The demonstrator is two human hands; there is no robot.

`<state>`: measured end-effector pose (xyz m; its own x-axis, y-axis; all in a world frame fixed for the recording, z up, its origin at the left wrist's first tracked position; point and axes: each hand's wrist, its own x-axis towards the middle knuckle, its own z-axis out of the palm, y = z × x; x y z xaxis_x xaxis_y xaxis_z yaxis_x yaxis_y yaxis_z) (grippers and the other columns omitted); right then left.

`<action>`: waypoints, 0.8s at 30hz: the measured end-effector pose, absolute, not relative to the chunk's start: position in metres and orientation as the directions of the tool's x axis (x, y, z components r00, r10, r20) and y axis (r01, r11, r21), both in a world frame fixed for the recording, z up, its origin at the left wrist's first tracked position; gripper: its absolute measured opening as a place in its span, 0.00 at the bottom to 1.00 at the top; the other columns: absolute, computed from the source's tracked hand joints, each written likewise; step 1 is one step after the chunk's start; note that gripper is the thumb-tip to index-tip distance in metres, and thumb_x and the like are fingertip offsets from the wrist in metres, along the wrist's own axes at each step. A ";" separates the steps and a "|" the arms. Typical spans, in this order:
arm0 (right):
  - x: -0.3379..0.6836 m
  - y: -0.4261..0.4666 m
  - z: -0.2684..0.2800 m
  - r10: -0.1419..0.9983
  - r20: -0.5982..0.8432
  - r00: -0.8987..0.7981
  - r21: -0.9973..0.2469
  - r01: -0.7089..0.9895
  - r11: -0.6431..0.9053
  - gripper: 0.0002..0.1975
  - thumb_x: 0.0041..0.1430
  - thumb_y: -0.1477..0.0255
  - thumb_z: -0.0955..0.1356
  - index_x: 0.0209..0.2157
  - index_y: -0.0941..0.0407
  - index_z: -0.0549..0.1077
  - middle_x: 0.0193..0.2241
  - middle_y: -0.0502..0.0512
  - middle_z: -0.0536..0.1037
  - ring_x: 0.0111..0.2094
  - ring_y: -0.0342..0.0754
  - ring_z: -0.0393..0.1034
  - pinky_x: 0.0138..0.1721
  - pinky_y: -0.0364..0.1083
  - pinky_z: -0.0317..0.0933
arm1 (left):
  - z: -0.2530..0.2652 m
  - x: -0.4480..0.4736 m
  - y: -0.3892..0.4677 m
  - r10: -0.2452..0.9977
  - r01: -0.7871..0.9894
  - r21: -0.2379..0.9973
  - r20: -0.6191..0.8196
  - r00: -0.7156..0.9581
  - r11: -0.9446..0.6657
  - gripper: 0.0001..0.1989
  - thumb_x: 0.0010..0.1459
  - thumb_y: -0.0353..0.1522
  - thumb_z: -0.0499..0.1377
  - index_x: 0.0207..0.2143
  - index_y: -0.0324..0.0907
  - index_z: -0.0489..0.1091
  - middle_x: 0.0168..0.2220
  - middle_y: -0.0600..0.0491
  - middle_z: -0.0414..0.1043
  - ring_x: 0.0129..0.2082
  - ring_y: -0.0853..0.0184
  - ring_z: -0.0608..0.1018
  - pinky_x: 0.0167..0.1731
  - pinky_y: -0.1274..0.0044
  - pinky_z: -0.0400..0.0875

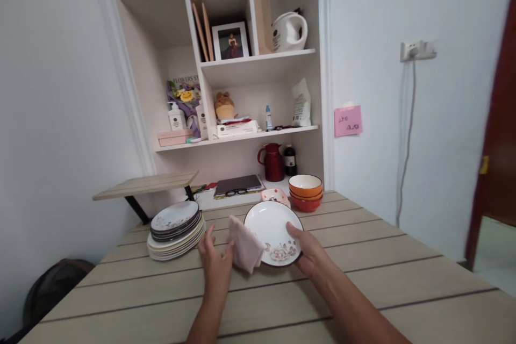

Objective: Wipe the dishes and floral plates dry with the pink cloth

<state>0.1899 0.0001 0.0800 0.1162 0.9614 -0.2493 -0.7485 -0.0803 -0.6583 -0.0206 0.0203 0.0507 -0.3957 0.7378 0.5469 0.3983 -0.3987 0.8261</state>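
My right hand [308, 250] grips a white plate [271, 228] by its right edge, thumb on top and fingers beneath. The plate has a dark rim and brown flower prints, and is tilted toward me above the table. A folded pale pink cloth [245, 247] hangs or stands against the plate's left side; what supports it is unclear. Just left of the cloth is my left hand [215, 255], its fingers apart and its thumb close to or touching the cloth's edge. To the left stands a stack of plates [175, 231], with dark-rimmed ones on top of lighter-rimmed ones.
Orange and red bowls [305, 193] are stacked at the back right of the slatted table [363, 269], beside a small pink patterned bowl [275, 196]. A wooden riser [147, 184] stands behind the plate stack. At the back, shelves [258, 64] hold a red jug [273, 162] and other items.
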 end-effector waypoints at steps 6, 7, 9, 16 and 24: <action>0.189 0.006 0.072 0.951 -0.279 0.133 -0.664 -0.742 -0.091 0.27 0.56 0.74 0.69 0.57 0.68 0.64 0.34 0.68 0.83 0.34 0.58 0.79 0.44 0.58 0.70 | 0.059 -0.012 0.007 0.606 0.652 0.546 0.779 -0.162 -0.527 0.18 0.58 0.27 0.49 0.48 0.45 0.71 0.53 0.44 0.57 0.51 0.59 0.69 0.50 0.62 0.69; 0.189 0.006 0.071 0.949 -0.288 0.127 -0.664 -0.741 -0.102 0.27 0.56 0.74 0.68 0.57 0.67 0.64 0.35 0.68 0.83 0.34 0.58 0.79 0.44 0.58 0.70 | 0.060 -0.011 0.004 0.618 0.673 0.506 0.781 -0.091 -0.541 0.18 0.58 0.26 0.48 0.46 0.45 0.73 0.53 0.45 0.57 0.51 0.59 0.69 0.50 0.62 0.69; 0.188 0.006 0.070 0.947 -0.305 0.105 -0.663 -0.737 -0.132 0.26 0.57 0.74 0.68 0.56 0.68 0.65 0.35 0.69 0.83 0.34 0.58 0.79 0.44 0.58 0.70 | 0.065 -0.011 -0.001 0.634 0.738 0.389 0.770 0.068 -0.552 0.20 0.58 0.25 0.46 0.43 0.47 0.75 0.55 0.46 0.58 0.54 0.57 0.68 0.52 0.60 0.66; 0.186 0.003 0.068 0.930 -0.365 0.047 -0.640 -0.738 -0.213 0.25 0.56 0.74 0.68 0.54 0.71 0.66 0.34 0.73 0.82 0.36 0.59 0.79 0.43 0.60 0.70 | 0.089 -0.035 -0.023 0.660 0.757 0.071 0.547 0.515 -0.649 0.12 0.59 0.28 0.53 0.35 0.49 0.76 0.59 0.52 0.65 0.58 0.57 0.65 0.60 0.59 0.53; 0.211 0.007 0.078 0.902 -0.358 0.242 -0.601 -0.799 -0.025 0.28 0.58 0.76 0.67 0.59 0.66 0.61 0.40 0.69 0.82 0.40 0.57 0.79 0.43 0.57 0.72 | 0.086 -0.126 -0.055 0.556 0.730 -0.130 0.563 0.611 -0.671 0.13 0.57 0.23 0.53 0.36 0.49 0.72 0.52 0.51 0.73 0.52 0.58 0.71 0.56 0.64 0.58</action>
<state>0.2114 0.0073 0.0784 0.2415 0.9018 -0.3583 -0.7992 -0.0246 -0.6005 -0.1263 -0.0551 0.0857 0.6113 0.5559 0.5633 0.7301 -0.6708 -0.1303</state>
